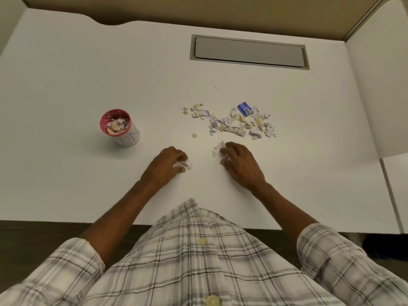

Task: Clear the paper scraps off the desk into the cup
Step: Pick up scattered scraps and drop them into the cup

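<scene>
A: What's in the cup (120, 129)?

B: Paper, a good heap of it. White and tan pieces crumpled together, reaching close to the rim. The cup is white outside with a pink-red inside, upright on the desk (66, 85), off to the left of both hands.

A: And the scraps (240, 123) still out?

B: The main spread lies right of centre, beyond the right hand (240, 162), with a smaller cluster (196, 110) to its left and one tan bit (194, 135) lying alone nearer the person. A blue wrapper (244, 108) sits at the far edge of the spread (folded, touching the white pieces around it).

A: The hands?

B: The left hand (169, 163) rests on the desk with the fingers curled around a white wad (186, 164), thumb below it, so it is clamped on paper. The right hand is palm down, fingertips pressing on a few white pieces (219, 147) at the near edge of the spread; whether it has pinched them or merely covers them I cannot tell.

A: Anything else on the desk?

B: A grey hatch (249, 51) set flush into the far side, shut. Both sleeves are checked and rolled above the forearms.
</scene>
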`<action>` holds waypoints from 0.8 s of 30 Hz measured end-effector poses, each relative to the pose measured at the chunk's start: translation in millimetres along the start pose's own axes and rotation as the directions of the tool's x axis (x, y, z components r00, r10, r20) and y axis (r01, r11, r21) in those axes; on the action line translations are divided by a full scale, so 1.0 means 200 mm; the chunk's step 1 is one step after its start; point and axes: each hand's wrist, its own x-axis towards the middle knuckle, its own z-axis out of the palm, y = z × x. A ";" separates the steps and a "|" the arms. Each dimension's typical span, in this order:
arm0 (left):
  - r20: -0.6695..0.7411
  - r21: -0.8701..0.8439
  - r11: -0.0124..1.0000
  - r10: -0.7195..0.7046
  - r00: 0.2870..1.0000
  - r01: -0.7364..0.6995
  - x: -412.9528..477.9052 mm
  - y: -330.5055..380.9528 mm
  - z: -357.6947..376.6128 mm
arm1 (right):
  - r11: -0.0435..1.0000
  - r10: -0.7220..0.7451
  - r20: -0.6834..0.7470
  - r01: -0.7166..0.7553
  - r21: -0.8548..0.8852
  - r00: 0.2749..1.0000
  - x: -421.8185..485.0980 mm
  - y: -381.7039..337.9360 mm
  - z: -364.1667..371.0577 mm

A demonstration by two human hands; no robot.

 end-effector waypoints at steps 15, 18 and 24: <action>0.025 0.532 0.842 0.095 0.995 -0.094 0.63 0.19 -0.20 | 0.996 0.094 0.044 -0.095 -0.001 0.995 0.21 0.15 -0.12; 0.091 0.563 0.821 0.052 0.995 -0.094 0.77 0.20 -0.22 | 0.994 0.106 0.133 -0.100 -0.052 0.985 0.27 0.13 -0.11; 0.156 0.520 0.833 0.127 0.980 -0.191 0.82 0.22 -0.15 | 0.994 0.088 0.038 -0.086 -0.065 0.995 0.14 0.09 -0.07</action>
